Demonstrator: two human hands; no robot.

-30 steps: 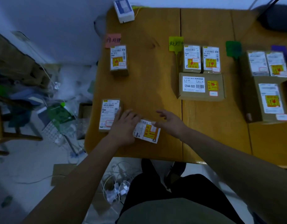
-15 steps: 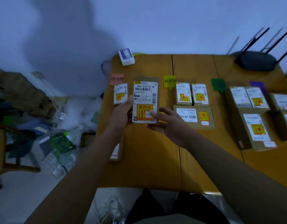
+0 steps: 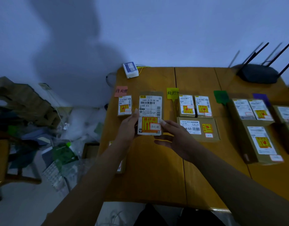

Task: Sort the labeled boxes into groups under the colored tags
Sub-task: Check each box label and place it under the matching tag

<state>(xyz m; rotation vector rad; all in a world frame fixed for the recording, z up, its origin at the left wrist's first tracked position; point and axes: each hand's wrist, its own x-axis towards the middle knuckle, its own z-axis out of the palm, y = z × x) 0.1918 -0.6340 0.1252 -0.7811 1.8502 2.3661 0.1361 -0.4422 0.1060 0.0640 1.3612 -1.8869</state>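
Two hands are raised over the bench (image 3: 156, 168) in the head view. The left hand (image 3: 127, 128) has a clenched grip round the left edge of the held box (image 3: 150, 110). That keeps it off the wood, label toward the camera, in front of the gap between the pink tag (image 3: 121, 91) and the yellow tag (image 3: 172, 92). The right hand (image 3: 174, 137) is released: its thumb tip touches the box's lower right edge beside a small red-bordered sticker, and its other fingers spread loosely below.

A lone box (image 3: 124, 106) lies just under the pink tag. A wide box (image 3: 198, 128) sits under the yellow tag. A cluster of boxes (image 3: 243, 109) lies beneath the green tag (image 3: 220, 96) and purple tag (image 3: 260, 97), but which belongs to which cannot be told. An edge box (image 3: 121, 167) lies at the near left corner, mostly hidden by the left forearm.

Likely risks:
- With only one hand gripping it, the held box could slip once the right thumb leaves.
- The small handwritten sticker is hard to read in this dim light, so the box could go to the wrong group.
- Setting it down could nudge the lone box out from under its tag.
- A sweep of the left forearm could push the edge box off the bench.

Every box appears shut, so the contents are unseen, and no bin or tray holds any of them.
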